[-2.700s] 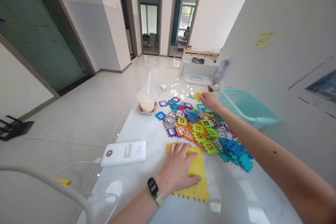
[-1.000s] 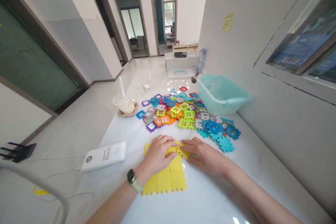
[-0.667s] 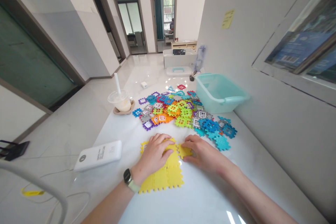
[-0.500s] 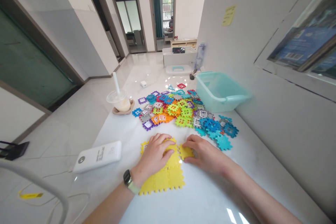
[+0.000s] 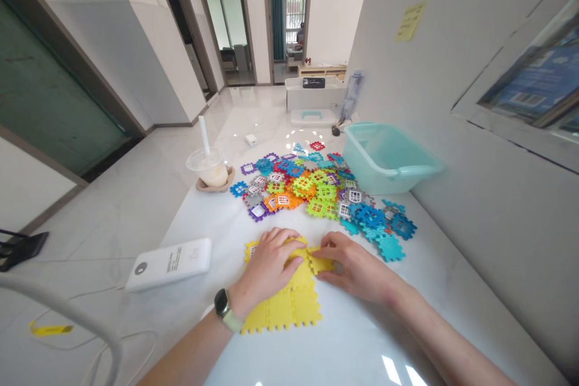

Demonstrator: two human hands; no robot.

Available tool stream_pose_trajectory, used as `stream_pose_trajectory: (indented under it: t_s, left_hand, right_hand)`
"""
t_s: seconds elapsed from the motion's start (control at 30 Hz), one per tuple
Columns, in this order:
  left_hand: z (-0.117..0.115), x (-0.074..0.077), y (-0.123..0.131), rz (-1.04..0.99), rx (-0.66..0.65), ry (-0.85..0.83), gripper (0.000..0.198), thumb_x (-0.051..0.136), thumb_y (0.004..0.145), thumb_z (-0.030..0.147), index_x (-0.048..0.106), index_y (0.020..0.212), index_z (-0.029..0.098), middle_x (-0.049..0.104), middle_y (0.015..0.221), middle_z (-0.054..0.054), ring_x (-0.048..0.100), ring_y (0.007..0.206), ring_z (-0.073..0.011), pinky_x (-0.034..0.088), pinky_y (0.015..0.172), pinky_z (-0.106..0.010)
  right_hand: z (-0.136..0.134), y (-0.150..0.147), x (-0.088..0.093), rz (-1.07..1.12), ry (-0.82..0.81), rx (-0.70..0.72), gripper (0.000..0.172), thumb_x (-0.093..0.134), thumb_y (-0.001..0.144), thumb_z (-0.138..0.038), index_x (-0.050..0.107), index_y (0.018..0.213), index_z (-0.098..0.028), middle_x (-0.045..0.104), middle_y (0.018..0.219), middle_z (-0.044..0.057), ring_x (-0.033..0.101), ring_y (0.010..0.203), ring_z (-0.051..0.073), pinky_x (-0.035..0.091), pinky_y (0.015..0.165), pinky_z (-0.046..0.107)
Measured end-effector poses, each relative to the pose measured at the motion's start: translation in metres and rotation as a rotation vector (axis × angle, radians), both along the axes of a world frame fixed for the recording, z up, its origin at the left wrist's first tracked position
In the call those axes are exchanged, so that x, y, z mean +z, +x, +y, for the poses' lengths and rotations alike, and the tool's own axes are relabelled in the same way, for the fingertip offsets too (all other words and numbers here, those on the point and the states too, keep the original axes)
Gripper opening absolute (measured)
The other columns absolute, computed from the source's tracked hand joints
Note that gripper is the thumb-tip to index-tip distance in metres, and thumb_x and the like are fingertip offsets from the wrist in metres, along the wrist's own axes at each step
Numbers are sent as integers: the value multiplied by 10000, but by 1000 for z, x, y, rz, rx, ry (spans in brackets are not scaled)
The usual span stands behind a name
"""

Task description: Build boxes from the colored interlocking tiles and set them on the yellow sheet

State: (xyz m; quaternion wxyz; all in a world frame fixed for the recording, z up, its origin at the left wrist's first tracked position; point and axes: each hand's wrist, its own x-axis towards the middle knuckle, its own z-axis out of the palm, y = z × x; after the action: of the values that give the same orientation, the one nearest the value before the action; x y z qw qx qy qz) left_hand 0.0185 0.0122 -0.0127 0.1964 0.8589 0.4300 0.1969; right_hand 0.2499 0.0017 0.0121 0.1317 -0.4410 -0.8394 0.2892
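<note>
Left hand (image 5: 266, 266) lies half-open, palm down, pressing on the yellow foam tile sheet (image 5: 289, 310). Right hand (image 5: 357, 268) grips a single yellow tile (image 5: 320, 262) at the sheet's far right corner, on the white table (image 5: 353, 338), near the multicoloured tile heap (image 5: 307, 193).

Right hand (image 5: 357, 268) back from pile (image 5: 307, 193), yellow tile (image 5: 322, 262) against yellow mat (image 5: 284, 307)

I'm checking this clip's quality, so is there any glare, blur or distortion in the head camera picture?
In the head view, bright glare streaks sit on the glossy white tabletop near the bottom edge; in that view, the wide lens bows the walls and door frames, while the left hand and right hand look fairly sharp.
</note>
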Motion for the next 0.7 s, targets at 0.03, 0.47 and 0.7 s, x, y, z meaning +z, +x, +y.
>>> stream_pose_trajectory:
  t_s: [0.03,0.47,0.7]
  left_hand:
    - [0,0,0,-1,0,-3,252,622,912,194,650,1144,288,605,1245,-27,521,1168,-250,408,985,-435]
    - [1,1,1,-14,4,-7,245,634,902,191,657,1129,282,610,1226,-28,530,1160,-244,413,979,-430]
    - [0,1,0,-11,12,-5,240,641,897,201,663,1121,283,614,1212,-23,538,1147,-237,417,977,-417]
  right_hand:
    - [0,0,0,0,1,6,298,702,852,-266,719,1149,-240,601,1164,107,610,1031,238,496,936,381]
    - [-6,-2,6,-75,48,49,263,675,879,-225,708,1139,-242,636,1149,106,595,1053,265,510,917,414]
    - [-10,-3,9,-65,56,54,252,599,893,-183,668,1131,-226,621,1151,106,568,1105,266,499,934,411]
